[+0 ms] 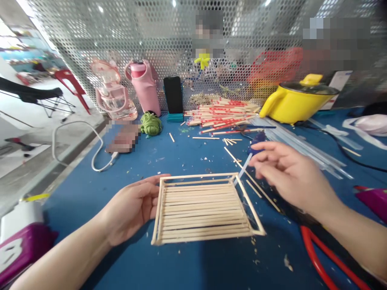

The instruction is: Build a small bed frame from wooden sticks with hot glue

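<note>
A small rectangular tray of pale wooden sticks (pixel 202 209), with a raised stick frame around a slatted bottom, is tilted toward me above the table. My left hand (pixel 133 205) grips its left edge, thumb near the top corner and the other fingers partly behind. At the tray's upper right corner, a translucent glue stick (pixel 243 168) slants with its lower end by the joint. My right hand (pixel 287 173) has thumb and fingertips pinched at the upper end of that stick. Just behind those fingers is a dark blue object (pixel 257 140), mostly covered; its kind is unclear.
Loose sticks (pixel 223 114) with red wrappers are heaped at the back, beside a yellow pot (pixel 298 102) and clear glue sticks (pixel 314 149). Green yarn (pixel 151 123), a pink bottle (pixel 145 88) and a phone (pixel 173 94) stand left. Red handles (pixel 320 257) lie lower right.
</note>
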`<state>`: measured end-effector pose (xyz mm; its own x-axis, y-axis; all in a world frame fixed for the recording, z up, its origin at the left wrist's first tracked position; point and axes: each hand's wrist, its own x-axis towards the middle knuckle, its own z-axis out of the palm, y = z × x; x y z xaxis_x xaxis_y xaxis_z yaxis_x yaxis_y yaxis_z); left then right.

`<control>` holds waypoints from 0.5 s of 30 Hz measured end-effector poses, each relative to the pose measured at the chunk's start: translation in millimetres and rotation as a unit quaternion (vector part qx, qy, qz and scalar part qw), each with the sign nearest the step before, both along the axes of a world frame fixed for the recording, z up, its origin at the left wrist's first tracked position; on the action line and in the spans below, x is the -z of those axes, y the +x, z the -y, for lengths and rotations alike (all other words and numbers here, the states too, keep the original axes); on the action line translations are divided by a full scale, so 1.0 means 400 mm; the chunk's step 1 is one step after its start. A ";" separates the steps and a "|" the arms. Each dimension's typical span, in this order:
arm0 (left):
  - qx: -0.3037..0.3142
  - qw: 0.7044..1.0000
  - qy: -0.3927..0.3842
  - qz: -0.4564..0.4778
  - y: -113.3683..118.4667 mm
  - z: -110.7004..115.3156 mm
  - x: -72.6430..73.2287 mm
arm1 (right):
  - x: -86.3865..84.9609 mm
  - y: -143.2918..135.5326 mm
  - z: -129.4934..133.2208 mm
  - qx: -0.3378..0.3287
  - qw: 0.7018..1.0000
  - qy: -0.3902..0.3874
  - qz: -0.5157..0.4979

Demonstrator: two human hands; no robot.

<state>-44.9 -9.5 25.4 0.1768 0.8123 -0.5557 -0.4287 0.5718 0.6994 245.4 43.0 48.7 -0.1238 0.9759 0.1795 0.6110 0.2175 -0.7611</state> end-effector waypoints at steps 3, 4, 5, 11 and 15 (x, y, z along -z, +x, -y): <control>0.000 1.000 0.004 -0.010 -0.005 -0.002 0.001 | -0.055 0.056 0.025 -0.026 0.981 0.029 0.189; 0.000 1.000 0.006 -0.009 -0.006 -0.001 -0.002 | -0.066 0.082 0.044 -0.052 0.964 0.014 0.259; 0.001 1.000 0.008 -0.006 -0.006 0.000 -0.006 | -0.069 0.112 0.069 -0.074 0.946 -0.005 0.317; 0.004 1.000 -0.025 -0.004 0.001 0.008 -0.033 | 0.023 0.244 0.251 -0.016 0.905 -0.022 0.425; -0.017 0.998 -0.062 -0.014 0.017 0.001 -0.040 | 0.061 0.233 0.275 0.009 0.906 -0.017 0.424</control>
<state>-38.1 -9.7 41.4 0.1328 0.7419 -0.6572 -0.4314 0.6402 0.6356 338.5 -67.1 24.5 -0.1874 0.9823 -0.0036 0.9820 0.1873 -0.0232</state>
